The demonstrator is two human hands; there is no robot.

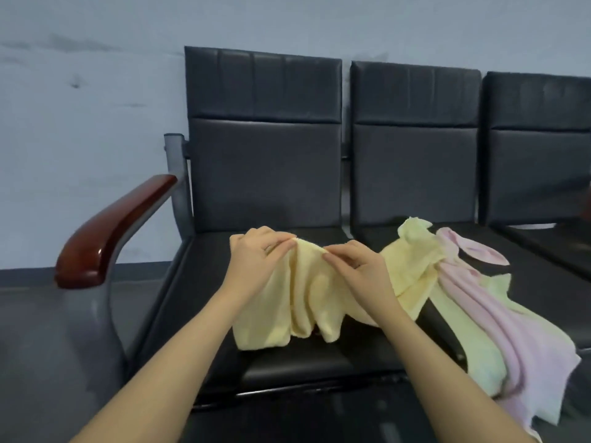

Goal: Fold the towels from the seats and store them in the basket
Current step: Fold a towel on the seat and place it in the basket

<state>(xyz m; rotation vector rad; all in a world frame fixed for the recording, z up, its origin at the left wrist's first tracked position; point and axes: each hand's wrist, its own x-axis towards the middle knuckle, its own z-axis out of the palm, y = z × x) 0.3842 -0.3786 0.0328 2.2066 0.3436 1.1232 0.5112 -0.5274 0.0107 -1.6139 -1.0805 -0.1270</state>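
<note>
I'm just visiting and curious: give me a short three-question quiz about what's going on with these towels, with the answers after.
1. True or false: both hands grip the yellow towel.
2. Which towel lies farthest to the right? A) pink B) yellow C) blue
3. Fill in: the armrest at the left end of the seats is ____ in colour.

Key
1. True. The left hand and the right hand pinch its upper edge, bunched between them, over the left seat.
2. A. The pink towel drapes over the next seat's front edge, beside a pale green towel.
3. Reddish-brown.
</note>
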